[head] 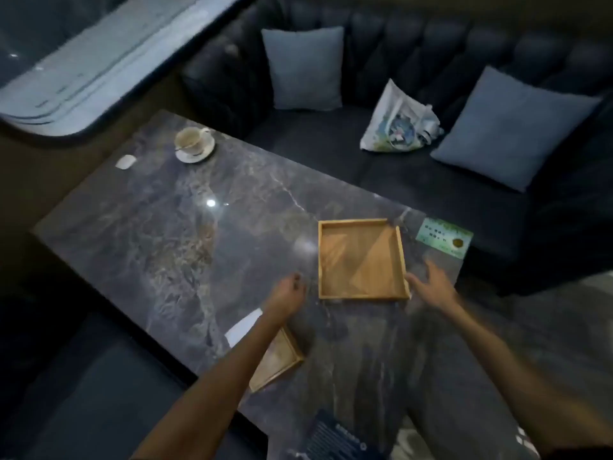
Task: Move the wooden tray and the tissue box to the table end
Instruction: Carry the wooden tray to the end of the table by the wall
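Observation:
An empty square wooden tray (361,258) lies flat on the dark marble table (185,234), near its right side. My right hand (433,283) hovers at the tray's near right corner, fingers spread, holding nothing. My left hand (287,293) is a short way left of the tray with its fingers curled loosely and nothing in them. A wooden tissue box (278,356) with a white tissue (243,327) sticking out sits near the table's front edge, partly hidden under my left forearm.
A cup on a saucer (194,142) and a small white scrap (126,161) sit at the far left end. A green card (444,237) lies at the right edge, a dark leaflet (335,436) nearest me. Behind is a dark sofa with cushions (303,68) and a bag (398,121).

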`<state>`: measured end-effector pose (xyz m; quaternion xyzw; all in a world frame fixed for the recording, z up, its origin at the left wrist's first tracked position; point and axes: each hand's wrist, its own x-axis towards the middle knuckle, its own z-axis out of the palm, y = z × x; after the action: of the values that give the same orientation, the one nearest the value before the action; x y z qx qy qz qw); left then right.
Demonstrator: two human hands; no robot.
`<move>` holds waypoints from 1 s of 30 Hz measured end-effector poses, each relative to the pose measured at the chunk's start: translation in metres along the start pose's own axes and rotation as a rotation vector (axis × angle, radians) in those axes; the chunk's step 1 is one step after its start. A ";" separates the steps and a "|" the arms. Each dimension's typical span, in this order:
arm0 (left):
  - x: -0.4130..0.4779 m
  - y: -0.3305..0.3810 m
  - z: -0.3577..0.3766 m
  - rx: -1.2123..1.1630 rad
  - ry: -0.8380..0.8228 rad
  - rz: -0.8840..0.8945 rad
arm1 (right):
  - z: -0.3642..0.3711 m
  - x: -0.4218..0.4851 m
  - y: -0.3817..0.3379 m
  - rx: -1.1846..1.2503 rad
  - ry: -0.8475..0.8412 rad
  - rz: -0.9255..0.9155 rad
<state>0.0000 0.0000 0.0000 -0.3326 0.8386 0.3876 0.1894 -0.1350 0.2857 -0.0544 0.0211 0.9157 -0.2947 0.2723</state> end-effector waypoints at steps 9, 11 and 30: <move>0.102 -0.044 0.001 0.098 -0.249 0.054 | 0.092 0.023 -0.010 0.090 0.073 0.380; 0.109 -0.049 0.000 0.080 -0.265 0.052 | 0.111 0.014 -0.018 0.054 0.153 0.434; 0.130 -0.104 -0.019 0.392 -0.192 0.204 | 0.237 -0.076 -0.075 -0.179 0.220 0.475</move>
<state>-0.0197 -0.1183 -0.1177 -0.1645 0.9052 0.2646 0.2890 0.0305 0.1025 -0.1369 0.2432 0.9315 -0.1366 0.2336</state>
